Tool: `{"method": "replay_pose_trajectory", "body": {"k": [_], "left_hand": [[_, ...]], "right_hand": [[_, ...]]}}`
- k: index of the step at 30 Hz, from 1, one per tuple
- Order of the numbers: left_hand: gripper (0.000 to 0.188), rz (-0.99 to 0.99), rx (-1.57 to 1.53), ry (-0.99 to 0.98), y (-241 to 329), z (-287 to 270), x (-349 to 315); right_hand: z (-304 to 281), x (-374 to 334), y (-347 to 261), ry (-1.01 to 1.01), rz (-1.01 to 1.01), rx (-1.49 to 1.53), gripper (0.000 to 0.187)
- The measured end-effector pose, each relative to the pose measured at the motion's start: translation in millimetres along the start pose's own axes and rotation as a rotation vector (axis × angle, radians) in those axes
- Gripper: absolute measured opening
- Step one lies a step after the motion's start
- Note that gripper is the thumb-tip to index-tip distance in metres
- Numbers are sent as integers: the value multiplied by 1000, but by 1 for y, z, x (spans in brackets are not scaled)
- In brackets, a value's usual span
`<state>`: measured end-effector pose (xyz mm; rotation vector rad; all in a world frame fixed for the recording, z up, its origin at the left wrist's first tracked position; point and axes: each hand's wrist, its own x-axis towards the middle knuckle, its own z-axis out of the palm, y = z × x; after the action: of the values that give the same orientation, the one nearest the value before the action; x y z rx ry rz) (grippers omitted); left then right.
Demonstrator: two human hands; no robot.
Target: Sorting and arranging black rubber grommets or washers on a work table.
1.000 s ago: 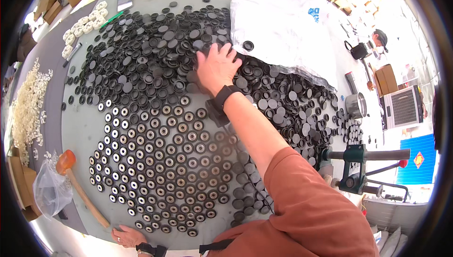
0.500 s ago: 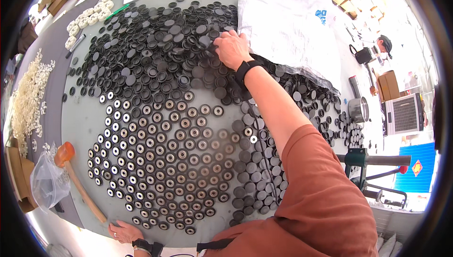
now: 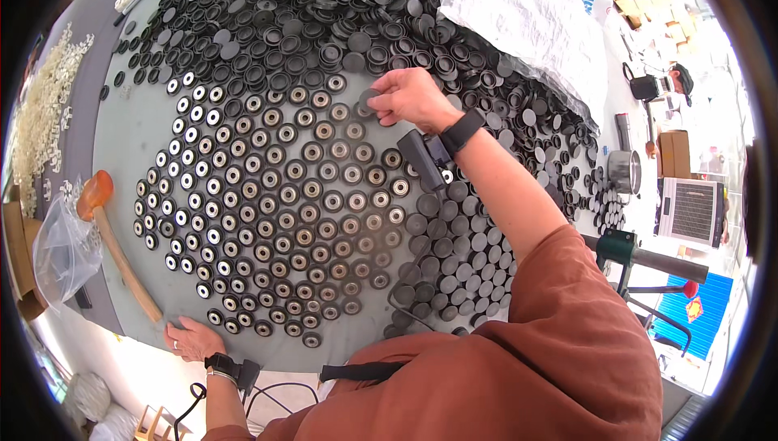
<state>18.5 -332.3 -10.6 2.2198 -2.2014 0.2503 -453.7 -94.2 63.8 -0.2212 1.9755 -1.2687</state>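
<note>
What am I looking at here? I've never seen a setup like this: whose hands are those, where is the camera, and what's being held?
There is no robot here, just a person's two bare hands. The view comes from a wide fisheye camera on that person's head, looking down, so straight edges bend near the rim.

On the grey table lie a heap of black round caps at the far side and, nearer, many black rings with metal centres. A mallet lies at the left.

The right hand pinches a dark disc in its fingertips. The left hand rests at the near edge, by the mallet's handle end.
</note>
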Motion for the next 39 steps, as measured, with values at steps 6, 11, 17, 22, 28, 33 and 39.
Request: {"method": "replay_pose_trajectory", "body": {"k": [6, 11, 17, 22, 28, 33, 39], "left_hand": [[47, -4, 10, 14, -1, 0, 0], [47, -31, 9, -1, 4, -3, -1], [46, -13, -4, 27, 0, 2, 1], [44, -35, 15, 14, 1, 3, 0], [44, -42, 36, 3, -4, 0, 0], [42, 21, -14, 28, -6, 6, 4], [43, 5, 13, 22, 4, -2, 0]], "right_hand": [[12, 3, -5, -6, -2, -267, 23], [4, 17, -9, -19, -26, -483, 25], [-12, 34, -14, -113, 138, -738, 40], [-9, 21, -8, -27, -233, -697, 37], [-29, 66, -53, 659, -876, -708, 12], [-50, 114, -69, 512, -656, -1249, 14], [-54, 89, -66, 509, -718, -1260, 14]]}}
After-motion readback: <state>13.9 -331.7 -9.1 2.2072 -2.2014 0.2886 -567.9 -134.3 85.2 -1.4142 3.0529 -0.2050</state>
